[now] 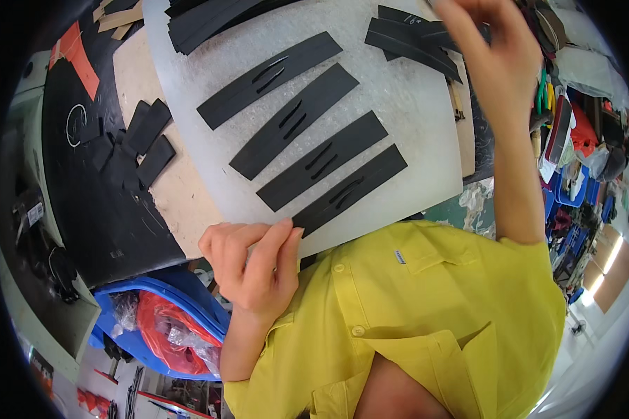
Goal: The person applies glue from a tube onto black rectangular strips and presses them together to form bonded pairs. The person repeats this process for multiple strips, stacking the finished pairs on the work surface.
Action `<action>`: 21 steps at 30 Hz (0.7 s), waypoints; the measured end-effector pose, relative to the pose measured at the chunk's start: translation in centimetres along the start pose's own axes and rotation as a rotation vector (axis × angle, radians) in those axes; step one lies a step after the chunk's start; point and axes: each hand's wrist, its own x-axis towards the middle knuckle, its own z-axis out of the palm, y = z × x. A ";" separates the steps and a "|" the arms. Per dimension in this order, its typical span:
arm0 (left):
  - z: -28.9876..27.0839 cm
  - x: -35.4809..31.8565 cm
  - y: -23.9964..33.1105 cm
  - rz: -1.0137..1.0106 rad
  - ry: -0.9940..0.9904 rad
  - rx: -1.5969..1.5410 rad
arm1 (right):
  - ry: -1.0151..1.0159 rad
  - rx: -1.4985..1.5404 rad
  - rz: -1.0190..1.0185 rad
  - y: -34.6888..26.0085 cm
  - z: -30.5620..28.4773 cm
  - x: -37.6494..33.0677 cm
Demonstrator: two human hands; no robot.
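Note:
Four black strips, each with a pair of slits, lie slanted in a row on a whitish translucent sheet (426, 140). My left hand (255, 262) is at the nearest black strip (353, 192), its thumb and forefinger closed on the strip's lower left end. Farther off lie the second strip (300, 174), the third strip (272, 143) and the farthest strip (286, 66). At the upper right, my right hand (500, 52) is raised beside a loose pile of black strips (409, 42). Its fingers are blurred and partly cut off by the upper edge, so any hold is unclear.
A stack of black strips (217, 24) lies at the sheet's far left. Short black pieces (133, 143) are heaped on the left, near an orange-red scrap (77, 59). Below the table's left edge stands a blue bin (161, 286) holding red and clear plastic. Cluttered shelves fill the right.

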 end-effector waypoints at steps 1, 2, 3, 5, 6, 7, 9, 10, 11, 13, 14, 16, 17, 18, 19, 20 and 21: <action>0.2 -0.4 0.2 -0.005 -0.024 0.034 | -0.110 0.165 -0.055 -1.0 -0.8 -2.3; 0.3 -0.5 0.5 -0.003 -0.043 0.086 | -0.218 0.329 -0.106 -1.9 -1.6 -4.6; 0.3 -0.3 0.7 0.005 -0.065 0.132 | -0.255 0.219 -0.239 -3.0 -2.0 -6.6; 0.4 -0.6 0.9 0.009 -0.109 0.193 | -0.247 0.087 -0.380 -4.3 -1.6 -9.2; 0.4 -0.6 0.9 0.017 -0.112 0.212 | -0.203 0.065 -0.387 -4.5 -1.2 -10.1; 0.3 -0.6 1.1 0.021 -0.116 0.238 | -0.160 0.049 -0.396 -4.8 -1.0 -10.8; 0.4 -0.8 1.3 0.020 -0.127 0.273 | -0.203 0.100 -0.272 -5.3 -1.2 -11.4; 0.4 -0.8 1.4 0.005 -0.119 0.260 | -0.221 0.125 -0.210 -5.5 -1.4 -11.5; 0.5 -0.8 1.6 -0.011 -0.111 0.248 | -0.226 0.136 -0.219 -5.5 -1.5 -11.6; 0.7 -0.6 1.9 -0.034 -0.088 0.178 | -0.237 0.158 -0.240 -5.2 -1.8 -11.6; 0.9 -0.5 1.9 -0.042 -0.073 0.120 | -0.277 0.201 -0.190 -5.4 -2.1 -11.6; 1.2 -0.6 2.3 -0.086 -0.033 0.034 | -0.359 0.288 -0.090 -6.1 -2.9 -11.8; 1.5 -0.7 2.8 -0.123 -0.007 0.005 | -0.364 0.248 -0.134 -6.5 -3.0 -11.8; 1.9 -0.8 3.1 -0.160 0.018 -0.024 | -0.368 0.208 -0.179 -7.1 -3.0 -11.7; 2.5 -0.7 3.2 -0.123 0.083 -0.041 | -0.370 0.167 -0.219 -7.6 -2.9 -11.7; 3.1 -0.7 3.3 -0.096 0.103 -0.081 | -0.343 0.183 -0.227 -8.0 -2.6 -12.1; 3.8 -0.6 3.3 -0.069 0.123 -0.122 | -0.315 0.199 -0.235 -8.4 -2.0 -12.6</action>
